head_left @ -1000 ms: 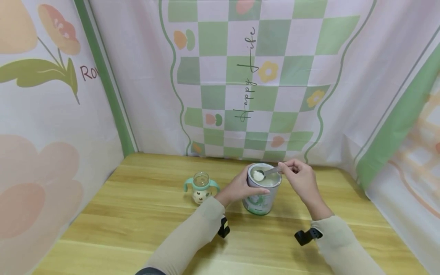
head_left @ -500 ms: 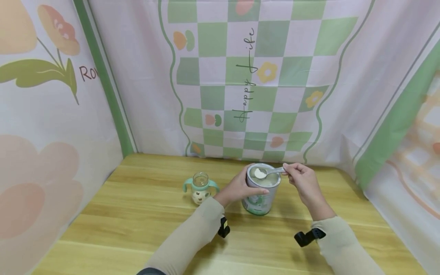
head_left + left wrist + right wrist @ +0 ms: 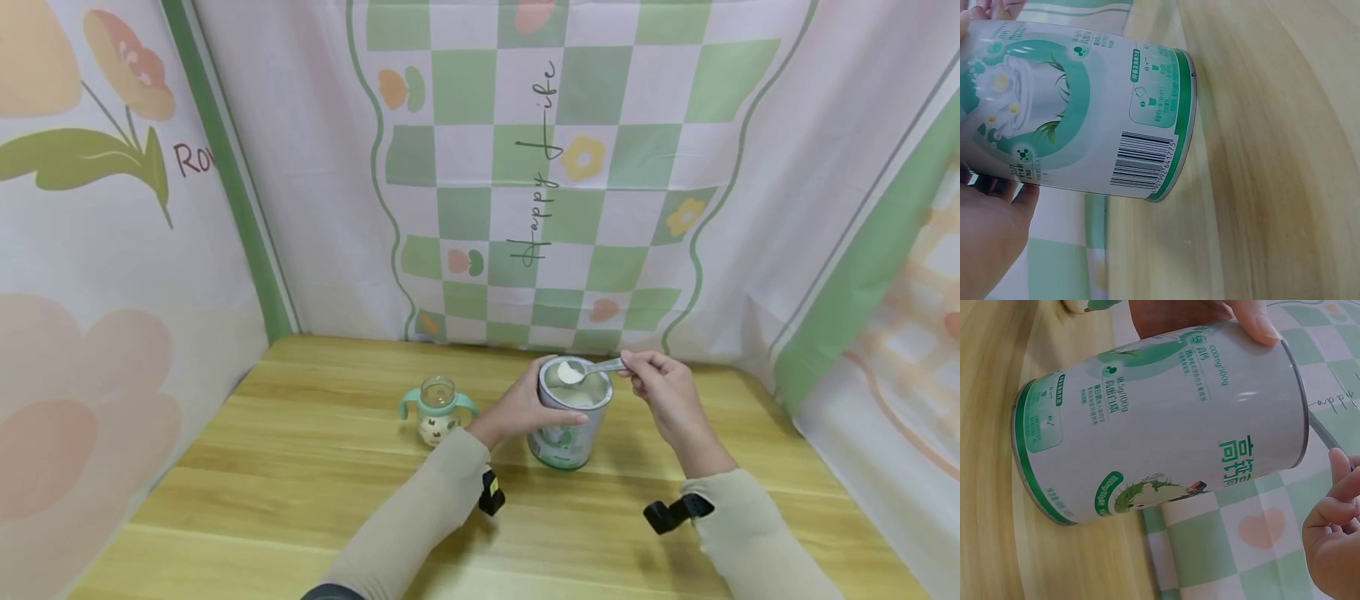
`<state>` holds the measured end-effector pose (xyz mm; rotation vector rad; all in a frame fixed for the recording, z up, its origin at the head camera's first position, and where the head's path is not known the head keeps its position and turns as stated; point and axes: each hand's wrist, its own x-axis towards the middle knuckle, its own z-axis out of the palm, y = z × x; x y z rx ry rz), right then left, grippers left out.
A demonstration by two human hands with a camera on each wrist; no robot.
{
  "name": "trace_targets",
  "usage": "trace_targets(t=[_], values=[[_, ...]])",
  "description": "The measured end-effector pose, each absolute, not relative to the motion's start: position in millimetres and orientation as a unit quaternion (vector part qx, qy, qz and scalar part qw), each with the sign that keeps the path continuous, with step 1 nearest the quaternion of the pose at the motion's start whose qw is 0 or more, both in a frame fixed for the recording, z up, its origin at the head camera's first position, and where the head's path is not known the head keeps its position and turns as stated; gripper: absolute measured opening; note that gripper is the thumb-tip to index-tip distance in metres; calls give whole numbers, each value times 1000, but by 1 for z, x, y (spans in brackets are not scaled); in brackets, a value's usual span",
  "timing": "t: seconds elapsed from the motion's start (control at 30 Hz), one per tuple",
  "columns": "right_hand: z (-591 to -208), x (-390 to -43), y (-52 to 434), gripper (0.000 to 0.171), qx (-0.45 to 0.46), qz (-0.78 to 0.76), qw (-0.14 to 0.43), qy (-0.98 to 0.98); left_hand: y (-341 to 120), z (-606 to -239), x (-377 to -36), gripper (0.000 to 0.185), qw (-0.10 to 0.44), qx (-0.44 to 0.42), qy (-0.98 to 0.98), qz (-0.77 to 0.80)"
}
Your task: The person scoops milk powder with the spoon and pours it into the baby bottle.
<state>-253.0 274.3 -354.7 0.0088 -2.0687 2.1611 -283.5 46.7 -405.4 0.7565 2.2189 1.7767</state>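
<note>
A green-and-white powder can (image 3: pixel 567 421) stands open on the wooden desk (image 3: pixel 300 467), just right of centre in the head view. The left hand (image 3: pixel 525 408) wraps around its side, fingers curled on the wall. Above the rim, the right hand (image 3: pixel 660 387) pinches the handle of a spoon (image 3: pixel 588 369) heaped with white powder. To the left, near the can, a small handled bottle (image 3: pixel 438 408) stands uncapped.

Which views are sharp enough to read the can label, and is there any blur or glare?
Right wrist: can sharp, print legible, faint sheen. Left wrist: barcode crisp, cloth beneath smeared. Head: evenly lit, label too small, spoon clear.
</note>
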Motion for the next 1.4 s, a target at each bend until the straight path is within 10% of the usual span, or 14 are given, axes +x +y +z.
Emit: trace_targets(t=[1.4], values=[[-334,-261,234,17,41,723,62,-687,-12,-370,-288,101,41,304,815,491]])
